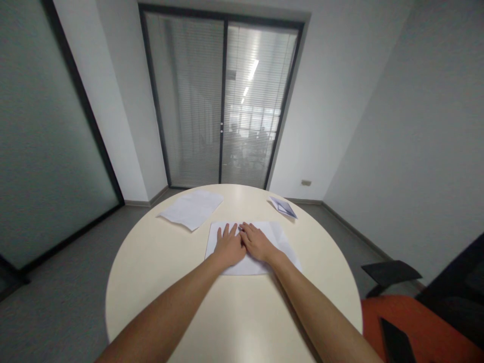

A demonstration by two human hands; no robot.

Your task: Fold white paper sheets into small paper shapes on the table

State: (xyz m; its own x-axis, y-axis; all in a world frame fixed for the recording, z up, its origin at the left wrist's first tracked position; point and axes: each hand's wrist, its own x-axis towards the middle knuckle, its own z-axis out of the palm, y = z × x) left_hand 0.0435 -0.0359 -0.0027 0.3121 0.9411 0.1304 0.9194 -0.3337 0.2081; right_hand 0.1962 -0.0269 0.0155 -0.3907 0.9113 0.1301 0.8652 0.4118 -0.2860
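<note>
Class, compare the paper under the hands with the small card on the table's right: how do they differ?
The paper is larger than the card. The left hand and right hand rest on the paper; neither touches the card. The paper lies flat, while the card looks bent. The paper's visible part is plain white; the card carries a darker print. Both lie on the round table.

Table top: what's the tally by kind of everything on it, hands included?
White sheets: 2 (far sheet, near sheet)
Folded printed card: 1
Hands: 2 (left hand, right hand)
Total: 5
</note>
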